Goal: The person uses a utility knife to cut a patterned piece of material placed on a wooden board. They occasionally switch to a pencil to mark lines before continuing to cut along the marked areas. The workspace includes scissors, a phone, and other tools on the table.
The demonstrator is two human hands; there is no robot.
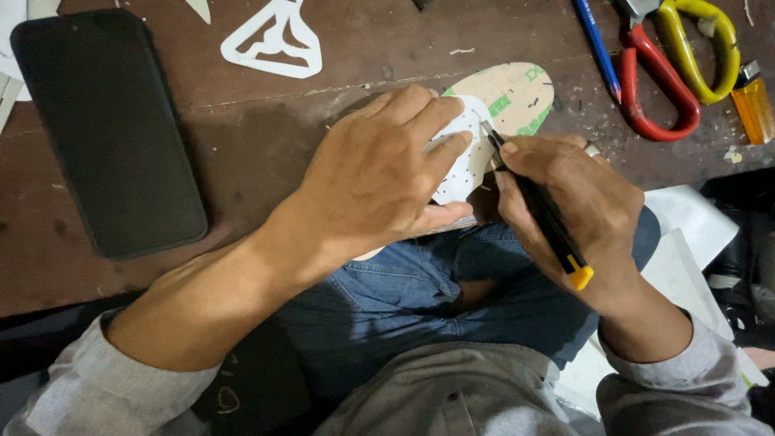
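Template (456, 161): a white, hole-punched paper piece lying flat on a tan card (517, 93) at the near edge of the table (266, 145), just above the person's lap. Both sheets look thin, light and limp; judged from this, they will slide or buckle unless pinned flat from above, and the fingers should press close beside the cut line but clear of the blade.

Near: jeans (420, 282) and grey shirt sleeves. The left hand (371, 182) lies spread and palm-down over the template, fingertips (460, 141) pressing its white surface; it grips nothing, only holds the sheet down. The right hand (577, 206) is closed round a slim black knife (537, 206) with a yellow end cap, held like a pen; the blade tip meets the template's right edge where it overlaps the card. A ring shows on one finger.

Middle: a black phone (109, 129) lies face up, well apart to the left.

Far: a white cut-out (274, 40), a blue pen (597, 44), red-and-yellow scissors (678, 64) and an orange lighter (755, 105) lie along the table's far side; paper scraps dot the surface.
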